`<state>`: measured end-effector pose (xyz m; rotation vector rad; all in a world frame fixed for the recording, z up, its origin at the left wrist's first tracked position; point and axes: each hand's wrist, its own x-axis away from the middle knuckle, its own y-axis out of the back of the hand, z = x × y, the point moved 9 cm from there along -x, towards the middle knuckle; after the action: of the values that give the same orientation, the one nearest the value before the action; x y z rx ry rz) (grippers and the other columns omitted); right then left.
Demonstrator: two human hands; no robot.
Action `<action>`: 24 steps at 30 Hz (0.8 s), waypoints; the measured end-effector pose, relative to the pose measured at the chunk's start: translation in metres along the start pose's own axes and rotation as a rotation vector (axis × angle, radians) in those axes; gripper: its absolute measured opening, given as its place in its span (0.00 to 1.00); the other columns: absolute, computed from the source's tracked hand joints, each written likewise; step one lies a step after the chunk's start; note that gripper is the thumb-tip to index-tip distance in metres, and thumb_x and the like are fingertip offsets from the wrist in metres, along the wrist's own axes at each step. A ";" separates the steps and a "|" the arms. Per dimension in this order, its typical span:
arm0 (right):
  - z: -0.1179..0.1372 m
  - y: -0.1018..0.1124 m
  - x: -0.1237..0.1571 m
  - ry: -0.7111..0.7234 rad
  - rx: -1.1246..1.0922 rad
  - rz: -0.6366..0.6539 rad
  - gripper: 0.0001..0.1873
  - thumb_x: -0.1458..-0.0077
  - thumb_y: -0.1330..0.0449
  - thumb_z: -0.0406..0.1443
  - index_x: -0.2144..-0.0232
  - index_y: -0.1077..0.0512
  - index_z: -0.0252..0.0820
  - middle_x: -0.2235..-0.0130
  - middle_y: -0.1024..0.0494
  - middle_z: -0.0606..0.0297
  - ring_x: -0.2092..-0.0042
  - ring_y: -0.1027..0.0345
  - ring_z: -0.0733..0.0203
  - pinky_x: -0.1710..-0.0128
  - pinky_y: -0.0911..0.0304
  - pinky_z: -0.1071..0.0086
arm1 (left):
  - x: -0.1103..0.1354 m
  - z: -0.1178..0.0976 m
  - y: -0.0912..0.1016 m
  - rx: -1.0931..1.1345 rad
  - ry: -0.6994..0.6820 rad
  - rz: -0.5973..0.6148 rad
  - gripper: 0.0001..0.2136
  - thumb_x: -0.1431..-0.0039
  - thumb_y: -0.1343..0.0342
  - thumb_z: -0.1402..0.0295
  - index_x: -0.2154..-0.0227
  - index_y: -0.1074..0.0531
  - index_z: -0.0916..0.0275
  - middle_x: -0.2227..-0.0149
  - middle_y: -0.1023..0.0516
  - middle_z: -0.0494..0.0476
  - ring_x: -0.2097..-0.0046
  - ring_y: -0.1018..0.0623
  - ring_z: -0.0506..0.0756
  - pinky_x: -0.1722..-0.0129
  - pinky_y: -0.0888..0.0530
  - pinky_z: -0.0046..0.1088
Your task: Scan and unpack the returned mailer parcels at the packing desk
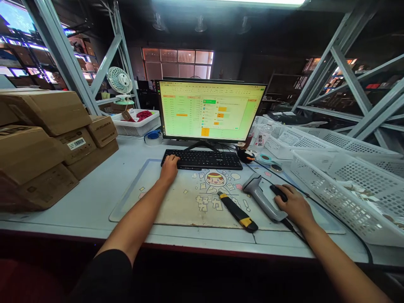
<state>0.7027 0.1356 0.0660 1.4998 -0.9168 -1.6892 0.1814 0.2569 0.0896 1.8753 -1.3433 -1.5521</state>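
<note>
My left hand (pixel 169 169) rests on the left end of a black keyboard (pixel 210 159), fingers lying over the keys and holding nothing. At the right, my right hand (pixel 295 205) is wrapped over a black computer mouse (pixel 279 193) on a pale printed desk mat (pixel 176 206). A grey barcode scanner (pixel 264 200) lies just left of the mouse, its cable running under my right wrist. Further left is a black and yellow utility knife (pixel 238 211). Behind the keyboard stands a lit monitor (pixel 208 111) with a spreadsheet and a chat window.
Cardboard boxes (pixel 41 113) are stacked on the left of the table. White perforated baskets (pixel 347 198) line the right side. A plastic bottle (pixel 260 138) and a roll of blue tape (pixel 153 137) flank the monitor. Beyond a white basket (pixel 137 124) is a fan (pixel 120 81).
</note>
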 end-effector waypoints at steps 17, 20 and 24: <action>0.011 0.004 -0.003 0.050 -0.167 0.097 0.32 0.40 0.52 0.52 0.44 0.23 0.47 0.40 0.25 0.55 0.42 0.27 0.43 0.45 0.28 0.54 | 0.008 0.006 -0.027 -0.108 0.075 0.212 0.24 0.29 0.50 0.61 0.35 0.30 0.61 0.29 0.34 0.63 0.28 0.37 0.67 0.27 0.41 0.51; 0.008 0.002 -0.004 0.041 -0.167 0.089 0.32 0.42 0.52 0.54 0.44 0.24 0.48 0.40 0.25 0.55 0.43 0.27 0.42 0.45 0.28 0.51 | 0.010 0.005 -0.026 -0.113 0.088 0.225 0.25 0.30 0.50 0.59 0.34 0.31 0.60 0.28 0.35 0.63 0.27 0.38 0.68 0.26 0.44 0.54; 0.005 -0.003 -0.005 0.086 -0.167 0.051 0.31 0.43 0.51 0.53 0.45 0.24 0.47 0.41 0.25 0.55 0.44 0.26 0.42 0.42 0.30 0.50 | 0.010 0.008 -0.022 -0.110 0.120 0.224 0.26 0.31 0.49 0.59 0.33 0.32 0.60 0.27 0.38 0.63 0.27 0.40 0.70 0.26 0.43 0.54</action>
<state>0.6979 0.1415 0.0665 1.4139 -0.7432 -1.6100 0.1830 0.2617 0.0649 1.6612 -1.3354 -1.3521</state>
